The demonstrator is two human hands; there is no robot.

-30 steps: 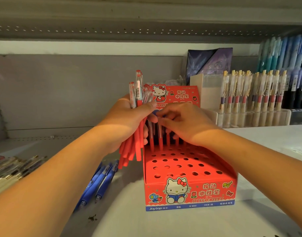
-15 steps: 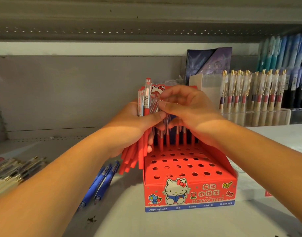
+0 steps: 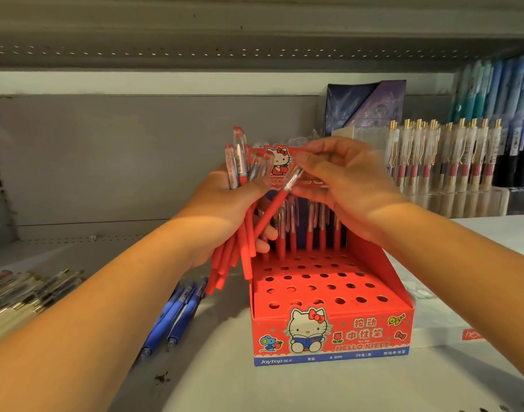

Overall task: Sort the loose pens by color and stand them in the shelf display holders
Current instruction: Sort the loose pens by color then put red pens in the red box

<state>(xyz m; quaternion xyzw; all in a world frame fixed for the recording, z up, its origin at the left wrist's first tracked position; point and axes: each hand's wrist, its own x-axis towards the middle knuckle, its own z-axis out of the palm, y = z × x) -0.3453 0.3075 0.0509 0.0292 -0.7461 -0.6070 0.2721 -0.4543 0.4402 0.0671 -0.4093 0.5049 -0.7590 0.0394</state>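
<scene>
A red Hello Kitty display holder with rows of round holes stands on the shelf in the middle. Several red pens stand upright in its back row. My left hand grips a bundle of red pens just left of the holder, caps up. My right hand pinches the clear cap end of a single red pen, held slanted above the back row with its tip pointing down-left toward the bundle.
Several blue pens lie on the shelf left of the holder. A pile of clear mixed pens lies at the far left. Clear holders with gold-topped pens and blue and black pens fill the right. An upper shelf hangs overhead.
My right hand rose from the holder's back row to the bundle and has pulled a single red pen out of it, now holding it slanted. The left hand stayed nearly still.
</scene>
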